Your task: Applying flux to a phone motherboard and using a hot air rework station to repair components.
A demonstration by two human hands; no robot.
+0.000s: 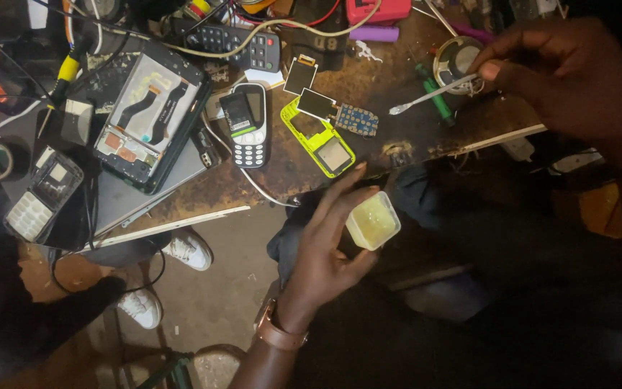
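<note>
Low in the frame's centre, the left hand [323, 248] pinches a small square translucent tub of yellowish paste [373, 220], lid off, below the counter [368, 148] edge. At upper right, the right hand [563, 75] pinches a thin white plastic spatula [432, 94]; its tip looks clean, so the paste seems untouched. Beyond, centre frame, a lime-green opened phone shell [320, 138] awaits work.

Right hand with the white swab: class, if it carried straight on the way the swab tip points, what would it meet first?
The right hand aims the swab left and slightly down. First in line is probably the small blue keypad board beside the yellow-green phone frame, though the swab's height above the bench is unclear.
</note>
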